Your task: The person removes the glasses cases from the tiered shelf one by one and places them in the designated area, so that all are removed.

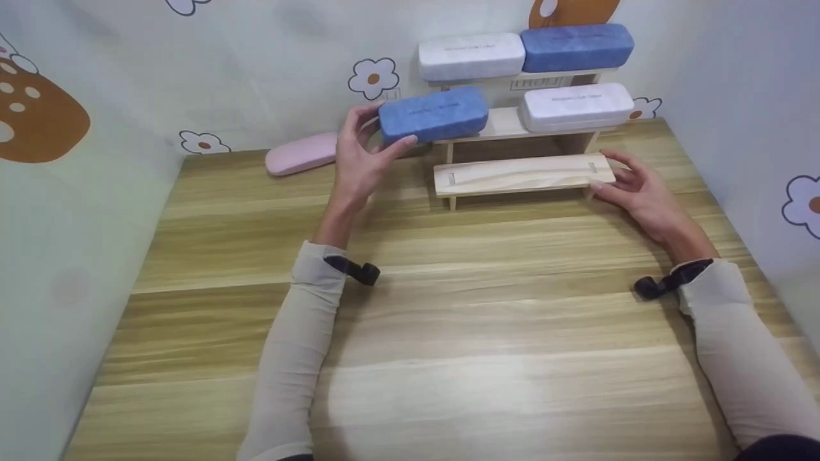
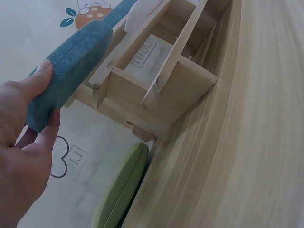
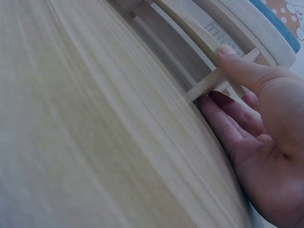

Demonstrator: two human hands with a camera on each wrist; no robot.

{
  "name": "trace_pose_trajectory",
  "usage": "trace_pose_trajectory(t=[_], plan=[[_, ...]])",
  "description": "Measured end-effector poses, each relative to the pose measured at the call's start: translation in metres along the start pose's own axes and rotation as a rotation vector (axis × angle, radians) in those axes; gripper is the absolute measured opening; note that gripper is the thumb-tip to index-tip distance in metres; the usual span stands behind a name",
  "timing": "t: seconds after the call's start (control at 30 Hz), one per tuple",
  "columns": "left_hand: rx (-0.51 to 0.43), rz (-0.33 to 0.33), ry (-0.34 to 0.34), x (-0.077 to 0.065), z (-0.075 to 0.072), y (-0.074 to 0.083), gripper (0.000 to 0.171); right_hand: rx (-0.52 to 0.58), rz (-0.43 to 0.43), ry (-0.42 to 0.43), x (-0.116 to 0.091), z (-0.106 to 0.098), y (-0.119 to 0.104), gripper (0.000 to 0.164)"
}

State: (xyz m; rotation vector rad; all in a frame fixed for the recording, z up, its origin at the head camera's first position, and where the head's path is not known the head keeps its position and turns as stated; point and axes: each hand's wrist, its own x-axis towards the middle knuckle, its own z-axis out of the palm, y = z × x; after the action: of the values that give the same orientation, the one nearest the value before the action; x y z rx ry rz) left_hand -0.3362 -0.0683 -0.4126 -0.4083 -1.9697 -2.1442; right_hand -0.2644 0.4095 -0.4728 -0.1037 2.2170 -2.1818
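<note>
My left hand (image 1: pixel 362 153) grips a blue glasses case (image 1: pixel 434 115) by its left end, thumb in front. In the head view the case overlaps the left part of the middle step of a tiered wooden stand (image 1: pixel 522 176); whether it touches the step I cannot tell. A white glasses case (image 1: pixel 578 107) sits on that step's right half. My right hand (image 1: pixel 647 195) holds the right end of the bottom step, with the thumb at its front edge. In the right wrist view, the fingers (image 3: pixel 221 118) lie beside the step's leg.
On the top step stand another white case (image 1: pixel 472 57) and another blue case (image 1: pixel 578 48). A pink case (image 1: pixel 301 153) lies on the table left of my left hand. The left wrist view shows a green case (image 2: pixel 121 187) beside the stand. Patterned walls enclose the table.
</note>
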Motion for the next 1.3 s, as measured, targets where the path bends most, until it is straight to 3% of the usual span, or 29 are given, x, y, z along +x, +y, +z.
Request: trace_pose_trajectory(t=[0.2,0.7,0.93,1.13,1.3], plan=[[0.047,0.0,0.019,-0.004,-0.018,0.0,0.079,-0.008,-0.004,-0.003,-0.001,-0.001,0.001,0.068],[0.011,-0.029,0.052,-0.008,-0.055,-0.005,0.081,-0.038,0.007,0.014,-0.001,-0.001,0.001,0.069],[0.004,-0.073,0.07,-0.007,-0.065,-0.006,0.084,-0.056,0.012,0.018,0.0,-0.001,0.0,0.069],[-0.01,-0.072,0.085,-0.008,-0.073,-0.01,0.086,-0.077,0.015,0.023,-0.001,-0.001,-0.001,0.069],[0.05,-0.109,0.071,-0.01,-0.075,-0.012,0.085,-0.065,0.001,0.02,-0.001,-0.001,0.0,0.069]])
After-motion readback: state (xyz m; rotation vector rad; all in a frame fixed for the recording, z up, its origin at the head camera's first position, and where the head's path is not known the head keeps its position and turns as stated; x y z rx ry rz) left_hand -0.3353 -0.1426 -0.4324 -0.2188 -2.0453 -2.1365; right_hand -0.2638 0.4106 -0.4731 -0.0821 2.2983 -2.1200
